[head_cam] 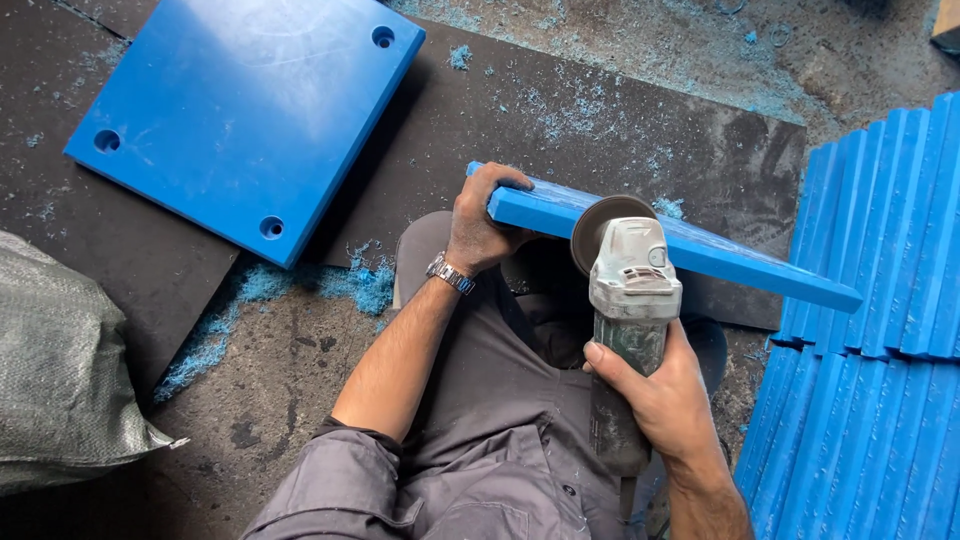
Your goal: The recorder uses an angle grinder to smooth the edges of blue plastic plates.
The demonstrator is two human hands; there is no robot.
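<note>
My left hand grips the near left corner of a thick blue plastic plate, which is held tilted on edge over my lap. A metal watch sits on that wrist. My right hand is wrapped around the body of a grey-green angle grinder. Its round disc rests against the plate's near edge, just right of my left hand. My knees in grey trousers lie beneath the plate.
A second square blue plate with holes at its corners lies flat at upper left on a dark mat. A stack of blue plates stands at right. Blue shavings litter the floor. A grey woven sack sits at left.
</note>
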